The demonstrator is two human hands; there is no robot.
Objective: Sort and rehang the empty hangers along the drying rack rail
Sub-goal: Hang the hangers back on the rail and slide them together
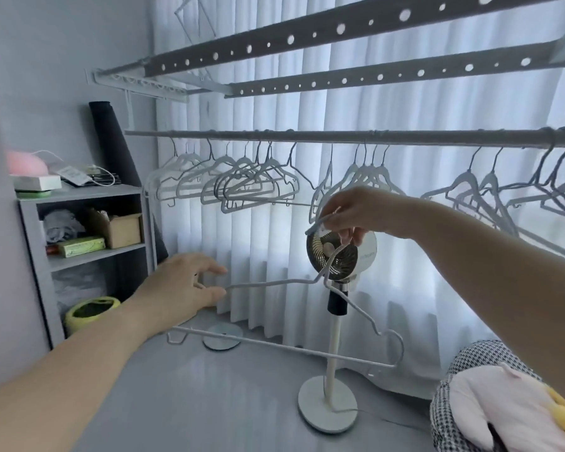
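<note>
A white empty hanger (274, 344) hangs in the air below the rail (307, 137), tilted, low in the middle of the view. My right hand (349, 212) pinches its hook from above. My left hand (183, 285) is at the hanger's left shoulder, thumb and fingers spread around the wire end, touching it lightly. Several white hangers hang on the rail in clusters: one group at the left (238, 181), one in the middle (369, 176), one at the right (490, 194).
A pedestal fan (340, 256) stands on the floor right behind the held hanger. A grey shelf unit (88, 223) with boxes is at the left. Perforated rack bars (340, 27) run overhead. A checked basket of laundry (490, 402) sits at the bottom right. White curtains (421, 102) fill the back.
</note>
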